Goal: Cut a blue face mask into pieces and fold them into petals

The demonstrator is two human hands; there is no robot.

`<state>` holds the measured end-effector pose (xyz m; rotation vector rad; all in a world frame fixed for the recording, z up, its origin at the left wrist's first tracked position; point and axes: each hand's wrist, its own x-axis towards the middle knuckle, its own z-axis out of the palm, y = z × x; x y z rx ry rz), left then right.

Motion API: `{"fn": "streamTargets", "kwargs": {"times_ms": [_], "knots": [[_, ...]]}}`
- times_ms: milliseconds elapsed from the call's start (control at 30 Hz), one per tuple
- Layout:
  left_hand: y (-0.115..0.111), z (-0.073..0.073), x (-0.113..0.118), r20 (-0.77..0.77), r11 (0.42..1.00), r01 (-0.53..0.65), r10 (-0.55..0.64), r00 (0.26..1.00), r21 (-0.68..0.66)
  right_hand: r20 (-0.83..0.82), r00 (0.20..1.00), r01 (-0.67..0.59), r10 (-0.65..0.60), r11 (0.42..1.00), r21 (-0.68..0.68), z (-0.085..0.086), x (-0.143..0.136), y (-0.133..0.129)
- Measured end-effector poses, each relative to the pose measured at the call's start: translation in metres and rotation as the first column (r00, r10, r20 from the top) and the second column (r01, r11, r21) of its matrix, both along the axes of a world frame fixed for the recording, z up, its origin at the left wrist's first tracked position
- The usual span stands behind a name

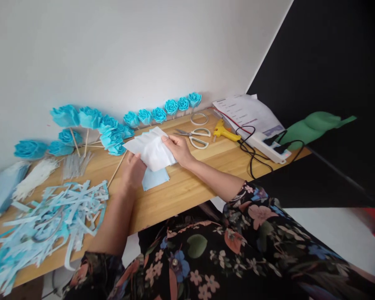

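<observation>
A white sheet of thin, cloth-like material, with several layered edges along its top, is held over the table between my two hands. My right hand pinches its right side, thumb on top. At its lower left, my left hand grips the edge, with the fingers partly hidden behind it. Below lies a light blue piece of the same kind, partly covered. Just beyond my right hand are scissors with white handles. A wooden stick lies beside my left hand.
Blue handmade flowers line the wall. Blue and white strips are heaped at left, near white cords and stacked face masks. A tape roll, yellow glue gun, papers and power strip sit at right.
</observation>
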<state>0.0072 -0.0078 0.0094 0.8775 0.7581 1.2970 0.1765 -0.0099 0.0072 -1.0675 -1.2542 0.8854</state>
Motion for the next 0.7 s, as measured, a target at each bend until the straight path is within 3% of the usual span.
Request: {"fn": "streamTargets", "kwargs": {"times_ms": [233,467,700], "knots": [[0.003,-0.012,-0.001,0.09,0.999,0.031,-0.03,0.995,-0.019,0.127,0.992,-0.013,0.008,0.999,0.041,-0.004,-0.002,0.0],[0.007,-0.024,0.001,0.008,0.993,-0.096,0.096,0.995,-0.076,0.246,0.969,-0.054,0.023,0.991,0.12,0.0,0.004,0.001],[0.0,-0.021,-0.004,-0.098,0.994,-0.078,0.071,0.993,-0.076,0.251,0.968,-0.051,0.03,0.995,0.08,-0.006,0.008,0.007]]}}
